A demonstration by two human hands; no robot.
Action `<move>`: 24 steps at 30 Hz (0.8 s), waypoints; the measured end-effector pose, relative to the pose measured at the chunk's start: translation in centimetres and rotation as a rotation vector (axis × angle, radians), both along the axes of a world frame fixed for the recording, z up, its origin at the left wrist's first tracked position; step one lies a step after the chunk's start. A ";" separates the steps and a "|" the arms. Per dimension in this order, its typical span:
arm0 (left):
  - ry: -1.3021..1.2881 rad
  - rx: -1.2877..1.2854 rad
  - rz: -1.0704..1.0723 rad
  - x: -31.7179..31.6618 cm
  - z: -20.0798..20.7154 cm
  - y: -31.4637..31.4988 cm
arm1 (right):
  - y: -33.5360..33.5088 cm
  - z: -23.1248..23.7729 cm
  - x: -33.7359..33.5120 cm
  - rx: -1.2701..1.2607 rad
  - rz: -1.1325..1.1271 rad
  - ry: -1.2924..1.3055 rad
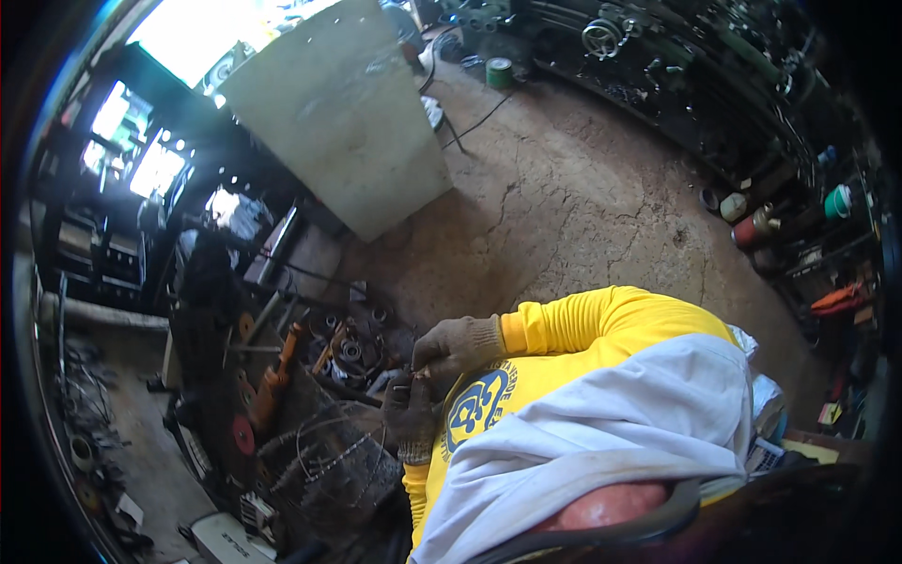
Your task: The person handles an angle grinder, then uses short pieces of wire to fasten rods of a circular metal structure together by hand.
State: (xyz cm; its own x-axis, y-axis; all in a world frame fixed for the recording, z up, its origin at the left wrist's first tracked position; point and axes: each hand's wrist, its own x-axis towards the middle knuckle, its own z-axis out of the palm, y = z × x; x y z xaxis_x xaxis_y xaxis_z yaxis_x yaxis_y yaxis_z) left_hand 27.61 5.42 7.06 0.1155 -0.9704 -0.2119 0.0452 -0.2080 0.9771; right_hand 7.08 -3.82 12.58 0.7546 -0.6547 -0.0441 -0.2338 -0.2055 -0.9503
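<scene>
A cracked workshop floor (583,207) stretches beyond a heap of dark metal parts (352,351) and a long orange tool (275,381). Before the yellow shirt (540,373), the gloved right hand (460,345) and gloved left hand (409,414) come together, fingers bent inward. A small thin piece (401,386) lies between them, by the fingertips; which hand grasps it, one cannot tell.
</scene>
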 end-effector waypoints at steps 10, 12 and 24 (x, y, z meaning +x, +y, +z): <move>-0.057 0.005 -0.168 -6.2 4.7 -5.0 | -2.9 3.0 -5.8 -0.212 -0.010 0.274; -0.112 0.044 -0.205 -7.0 5.3 -6.3 | -2.7 3.6 -7.1 -0.095 -0.144 0.249; -0.706 0.114 -0.510 -4.8 -9.0 -15.2 | -5.4 -9.8 -12.3 0.367 -0.484 0.273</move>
State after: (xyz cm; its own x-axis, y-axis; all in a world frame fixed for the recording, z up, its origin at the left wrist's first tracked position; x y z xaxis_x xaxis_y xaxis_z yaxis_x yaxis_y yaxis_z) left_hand 22.84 -9.79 -1.90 -0.1859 -0.9166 -0.3538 -0.6875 -0.1359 0.7134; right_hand -5.21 -9.26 2.76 0.3091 -0.8230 -0.4766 -0.4607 0.3088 -0.8321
